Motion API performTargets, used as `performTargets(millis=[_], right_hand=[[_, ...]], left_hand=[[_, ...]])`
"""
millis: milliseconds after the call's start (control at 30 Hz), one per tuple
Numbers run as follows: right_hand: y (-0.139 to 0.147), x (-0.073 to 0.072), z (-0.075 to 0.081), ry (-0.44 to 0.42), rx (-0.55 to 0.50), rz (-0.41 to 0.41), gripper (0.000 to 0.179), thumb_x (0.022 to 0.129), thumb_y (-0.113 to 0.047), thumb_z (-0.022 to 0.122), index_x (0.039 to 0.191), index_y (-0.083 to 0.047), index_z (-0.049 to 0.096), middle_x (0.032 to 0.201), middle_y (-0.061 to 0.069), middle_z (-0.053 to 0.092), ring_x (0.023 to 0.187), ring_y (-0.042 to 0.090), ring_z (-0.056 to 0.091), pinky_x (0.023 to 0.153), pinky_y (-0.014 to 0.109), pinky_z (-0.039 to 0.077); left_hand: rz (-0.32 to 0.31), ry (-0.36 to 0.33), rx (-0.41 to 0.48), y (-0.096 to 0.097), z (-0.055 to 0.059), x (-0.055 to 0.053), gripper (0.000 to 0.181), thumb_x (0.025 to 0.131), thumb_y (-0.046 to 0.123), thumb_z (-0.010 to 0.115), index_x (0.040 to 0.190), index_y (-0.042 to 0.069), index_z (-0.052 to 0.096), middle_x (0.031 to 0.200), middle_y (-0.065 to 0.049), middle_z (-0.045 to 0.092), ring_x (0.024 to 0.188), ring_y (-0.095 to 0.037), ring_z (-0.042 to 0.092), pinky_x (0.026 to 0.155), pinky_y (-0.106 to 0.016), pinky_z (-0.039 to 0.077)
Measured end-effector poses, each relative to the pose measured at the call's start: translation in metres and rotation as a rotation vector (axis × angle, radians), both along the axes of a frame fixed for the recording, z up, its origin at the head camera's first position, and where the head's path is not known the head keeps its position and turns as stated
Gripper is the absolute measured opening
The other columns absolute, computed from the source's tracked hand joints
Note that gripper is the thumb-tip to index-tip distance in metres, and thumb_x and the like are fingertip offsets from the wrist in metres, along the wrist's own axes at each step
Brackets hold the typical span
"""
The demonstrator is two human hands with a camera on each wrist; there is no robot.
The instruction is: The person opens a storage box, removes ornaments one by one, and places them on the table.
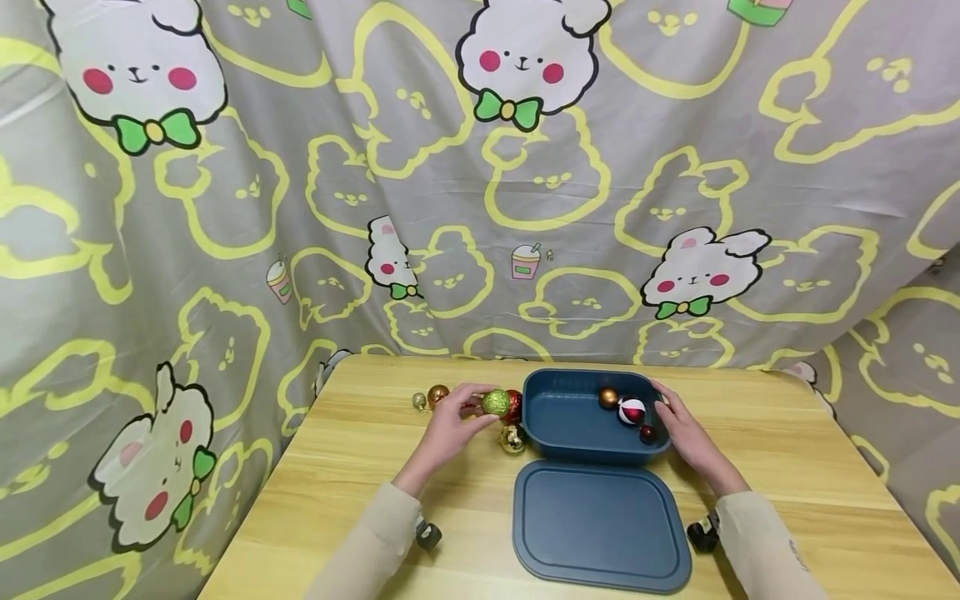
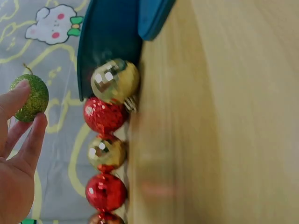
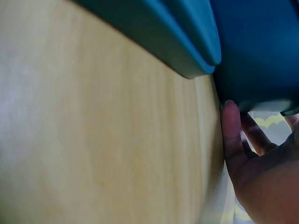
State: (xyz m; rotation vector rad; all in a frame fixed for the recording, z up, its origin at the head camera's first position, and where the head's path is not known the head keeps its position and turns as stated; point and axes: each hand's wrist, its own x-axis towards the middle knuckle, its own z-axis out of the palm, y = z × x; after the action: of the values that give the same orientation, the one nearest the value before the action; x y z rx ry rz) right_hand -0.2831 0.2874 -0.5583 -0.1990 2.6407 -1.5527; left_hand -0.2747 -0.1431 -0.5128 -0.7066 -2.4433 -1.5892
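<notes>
My left hand (image 1: 452, 423) pinches a green glitter Christmas ball (image 1: 496, 402) between thumb and fingertips, left of a dark blue rectangular box (image 1: 562, 417). The left wrist view shows a small loop on top of this green ball (image 2: 33, 100). At the box's right end, my right hand (image 1: 692, 437) rests with spread fingers against the wall; its thumb (image 3: 231, 122) lies along the outside in the right wrist view. Inside the box are a copper ball (image 1: 608, 397), a red-and-white striped ball (image 1: 632, 410) and a small dark red ball (image 1: 648, 434).
Outside the box's left end sit a shiny gold ball (image 1: 513, 438) and a red glitter ball (image 1: 514, 406). More ornaments, including a copper ball (image 1: 437, 395), lie behind my left hand. A blue lid (image 1: 600, 525) lies in front of the box. A patterned curtain (image 1: 450, 208) hangs behind the table.
</notes>
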Motion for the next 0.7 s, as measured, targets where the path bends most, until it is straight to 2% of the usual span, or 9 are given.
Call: performTargets(millis=[200,367,533,700], right_hand=[[-0.001,0.0,0.0,-0.002,0.007,0.002,0.064,0.114,-0.044,0.028,0.167,-0.011,0.013,0.17,0.03,0.009,0.15,0.06,0.015,0.118,0.077,0.016],[-0.001,0.001,0.001,-0.008,0.002,0.002,0.064,0.114,-0.044,0.028,0.167,-0.012,0.011,0.169,0.031,0.008,0.15,0.06,0.015,0.118,0.078,0.015],[0.0,0.0,0.0,-0.006,0.003,0.002,0.064,0.114,-0.044,0.028,0.167,-0.011,0.011,0.169,0.031,0.008,0.15,0.06,0.016,0.118,0.078,0.016],[0.001,-0.001,0.0,0.0,0.0,0.001,0.064,0.114,-0.043,0.028,0.167,-0.01,0.012,0.169,0.031,0.008,0.15,0.06,0.014,0.118,0.077,0.015]], left_hand=[[0.02,0.011,-0.039,-0.012,-0.006,0.004,0.046,0.09,0.01,0.08,0.134,0.008,0.067,0.124,-0.01,0.065,0.105,-0.029,0.068,0.097,-0.049,0.059],[0.038,0.004,-0.08,-0.018,-0.008,0.005,0.045,0.09,0.011,0.08,0.133,0.012,0.067,0.124,-0.007,0.067,0.105,-0.022,0.069,0.097,-0.042,0.06],[0.065,-0.008,-0.124,-0.022,-0.01,0.005,0.046,0.089,0.011,0.081,0.132,0.01,0.067,0.123,-0.006,0.068,0.103,-0.026,0.07,0.096,-0.042,0.06],[0.053,0.0,-0.136,-0.025,-0.013,0.004,0.048,0.087,0.006,0.081,0.132,0.003,0.066,0.124,-0.011,0.07,0.102,-0.031,0.071,0.093,-0.045,0.061]])
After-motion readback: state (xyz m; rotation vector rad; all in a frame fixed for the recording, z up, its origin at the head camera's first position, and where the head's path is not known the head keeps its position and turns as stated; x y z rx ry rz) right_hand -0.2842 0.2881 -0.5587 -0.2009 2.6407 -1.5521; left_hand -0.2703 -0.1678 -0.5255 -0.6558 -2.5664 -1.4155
